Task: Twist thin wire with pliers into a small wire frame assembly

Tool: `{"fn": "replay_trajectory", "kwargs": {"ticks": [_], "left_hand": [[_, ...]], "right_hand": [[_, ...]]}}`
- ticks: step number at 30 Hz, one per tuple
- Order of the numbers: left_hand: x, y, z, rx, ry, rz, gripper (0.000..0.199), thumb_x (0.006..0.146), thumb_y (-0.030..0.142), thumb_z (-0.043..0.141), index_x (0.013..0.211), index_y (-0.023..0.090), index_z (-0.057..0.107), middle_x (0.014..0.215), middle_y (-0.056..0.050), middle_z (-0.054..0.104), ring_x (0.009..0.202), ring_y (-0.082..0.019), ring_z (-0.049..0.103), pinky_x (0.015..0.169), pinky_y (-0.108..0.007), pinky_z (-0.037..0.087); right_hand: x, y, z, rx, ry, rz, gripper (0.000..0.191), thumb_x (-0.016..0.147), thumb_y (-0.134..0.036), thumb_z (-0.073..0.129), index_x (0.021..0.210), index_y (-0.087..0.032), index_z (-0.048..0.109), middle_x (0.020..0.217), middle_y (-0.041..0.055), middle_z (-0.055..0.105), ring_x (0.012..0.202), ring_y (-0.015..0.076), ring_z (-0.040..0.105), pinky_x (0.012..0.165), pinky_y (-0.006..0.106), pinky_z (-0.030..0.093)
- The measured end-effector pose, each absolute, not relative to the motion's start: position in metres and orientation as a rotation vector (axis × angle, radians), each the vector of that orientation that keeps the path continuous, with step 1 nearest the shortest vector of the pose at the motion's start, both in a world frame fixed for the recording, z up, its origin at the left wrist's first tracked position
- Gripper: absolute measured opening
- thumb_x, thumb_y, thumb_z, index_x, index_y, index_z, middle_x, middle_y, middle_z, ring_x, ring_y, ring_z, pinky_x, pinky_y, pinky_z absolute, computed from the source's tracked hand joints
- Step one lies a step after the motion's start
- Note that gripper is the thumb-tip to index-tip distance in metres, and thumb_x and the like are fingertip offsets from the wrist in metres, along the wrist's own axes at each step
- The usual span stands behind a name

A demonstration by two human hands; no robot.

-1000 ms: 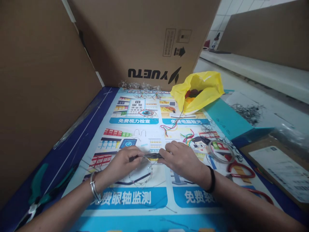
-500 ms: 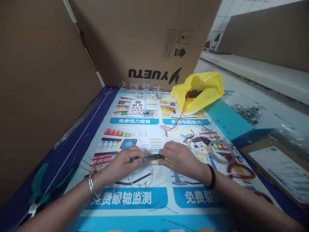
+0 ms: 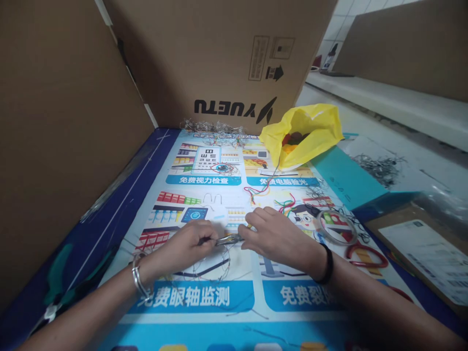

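Note:
My right hand is closed around a pair of pliers with yellow on the handle. Their metal jaws point left, up to the fingers of my left hand. The left fingers are pinched together at the jaw tips; what they grip is too small and hidden to make out. Thin loose wires lie on the printed sheet below the hands. Two bent wire pieces rest farther back, and red, green and yellow cords lie beyond my right hand.
At the back right an open yellow bag holds coloured items. A roll of clear tape and red-handled tools lie to the right. Green-handled pliers are at the left. Cardboard walls stand behind and left.
My right hand has rolled over, turning the pliers so their metal side catches light. The left hand stays almost in place, its fingers closed tighter. The view has shifted slightly.

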State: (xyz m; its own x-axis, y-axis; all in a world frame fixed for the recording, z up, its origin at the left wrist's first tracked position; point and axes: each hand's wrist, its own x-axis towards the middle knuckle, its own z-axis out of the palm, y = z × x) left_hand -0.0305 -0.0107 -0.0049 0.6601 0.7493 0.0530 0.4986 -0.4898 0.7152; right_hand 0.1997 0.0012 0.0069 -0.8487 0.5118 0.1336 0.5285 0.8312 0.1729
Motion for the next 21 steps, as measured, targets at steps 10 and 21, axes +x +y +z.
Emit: {"fn": "replay_trajectory", "kwargs": {"ticks": [10,21], "left_hand": [[-0.0321,-0.0117,-0.0055,2.218,1.069,0.453,0.019,0.077,0.008,0.041,0.061,0.018,0.046,0.063,0.002,0.048,0.061,-0.012,0.044,0.059,-0.026,0.032],[-0.0321,-0.0117,-0.0074,2.197,1.153,0.495,0.017,0.079,0.012,0.046,0.066,0.017,0.055,0.067,0.0,0.055,0.064,-0.013,0.05,0.062,-0.027,0.037]], "right_hand": [[0.1985,-0.0017,0.0087,-0.809,-2.91,-0.468,0.009,0.086,-0.025,0.051,0.093,-0.019,0.05,0.08,0.0028,0.049,0.076,0.0183,0.042,0.063,0.032,0.026],[0.1984,-0.0018,0.0075,-0.864,-2.868,-0.377,0.01,0.087,-0.029,0.051,0.087,-0.019,0.051,0.076,0.0036,0.049,0.075,0.0183,0.041,0.06,0.03,0.024]]}}
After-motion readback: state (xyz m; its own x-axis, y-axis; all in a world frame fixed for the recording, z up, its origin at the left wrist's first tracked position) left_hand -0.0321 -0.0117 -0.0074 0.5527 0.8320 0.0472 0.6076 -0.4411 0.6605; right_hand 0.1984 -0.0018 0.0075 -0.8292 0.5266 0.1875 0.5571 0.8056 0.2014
